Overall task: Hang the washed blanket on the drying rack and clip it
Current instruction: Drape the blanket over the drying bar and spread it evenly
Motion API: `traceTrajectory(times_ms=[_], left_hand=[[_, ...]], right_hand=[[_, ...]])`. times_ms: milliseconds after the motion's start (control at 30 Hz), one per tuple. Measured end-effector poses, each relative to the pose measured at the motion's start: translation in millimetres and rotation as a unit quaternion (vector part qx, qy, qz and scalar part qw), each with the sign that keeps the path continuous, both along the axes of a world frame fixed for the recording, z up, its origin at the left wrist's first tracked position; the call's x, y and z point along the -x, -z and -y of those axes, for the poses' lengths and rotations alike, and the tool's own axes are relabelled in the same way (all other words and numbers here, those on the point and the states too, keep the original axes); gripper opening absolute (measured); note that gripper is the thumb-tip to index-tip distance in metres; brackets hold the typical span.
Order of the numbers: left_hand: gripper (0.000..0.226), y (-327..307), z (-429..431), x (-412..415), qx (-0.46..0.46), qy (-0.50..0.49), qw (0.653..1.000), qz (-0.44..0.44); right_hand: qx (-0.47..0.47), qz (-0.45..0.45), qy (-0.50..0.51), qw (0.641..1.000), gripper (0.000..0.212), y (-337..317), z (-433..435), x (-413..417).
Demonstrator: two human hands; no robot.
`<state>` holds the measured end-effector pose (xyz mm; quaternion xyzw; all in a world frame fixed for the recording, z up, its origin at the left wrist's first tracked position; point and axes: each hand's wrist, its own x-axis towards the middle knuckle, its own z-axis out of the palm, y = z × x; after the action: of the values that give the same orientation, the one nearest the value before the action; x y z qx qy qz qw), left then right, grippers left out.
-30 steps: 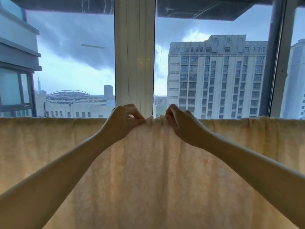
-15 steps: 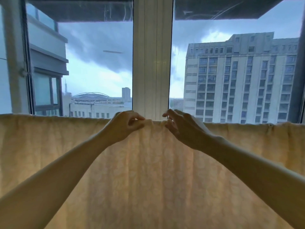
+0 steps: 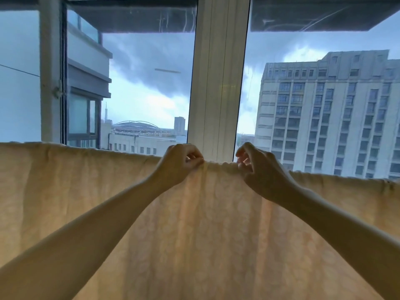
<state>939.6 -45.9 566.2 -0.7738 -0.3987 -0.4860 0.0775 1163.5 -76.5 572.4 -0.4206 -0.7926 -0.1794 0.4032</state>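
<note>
Blanket [image 3: 205,234] hangs before window [image 3: 218,83]; left hand [image 3: 179,165], right hand [image 3: 264,176] pinch its top.

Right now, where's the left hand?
Head view, centre: the left hand pinches the top edge of the blanket, just in front of the white window post. The right hand is close by on its right.

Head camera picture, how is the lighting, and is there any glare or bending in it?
Head view: strongly backlit by the bright sky, so the left hand and right hand read dark; daylight glows through the pale yellow patterned blanket; a streak reflection sits on the window glass; wide-angle bend tilts the white window post and the pale grey tower block.
</note>
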Motion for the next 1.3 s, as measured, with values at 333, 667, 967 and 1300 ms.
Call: traceTrajectory(times_ms=[333, 667, 967, 1300], left_hand=[[0.005, -0.1, -5.8, 1.5, 0.011, 0.020, 1.000, -0.022], [0.016, -2.7, -17.8, 80.5, 0.062, 0.001, 0.997, -0.052], [0.005, -10.5, -34.0, 141.2, 0.061, 0.058, 0.996, -0.031], [0.007, -1.1, -49.4, 183.6, 0.004, 0.072, 0.997, -0.040]], right_hand=[[-0.051, 0.029, 0.036, 0.998, 0.012, 13.5, -11.8, -6.6], [-0.020, -0.017, 0.067, 0.997, 0.007, 5.7, -17.5, 19.9], [-0.001, 0.050, 0.079, 0.996, 0.019, 8.6, -30.3, 101.0], [0.005, -0.054, 0.124, 0.991, 0.017, 11.6, -29.1, 111.1]])
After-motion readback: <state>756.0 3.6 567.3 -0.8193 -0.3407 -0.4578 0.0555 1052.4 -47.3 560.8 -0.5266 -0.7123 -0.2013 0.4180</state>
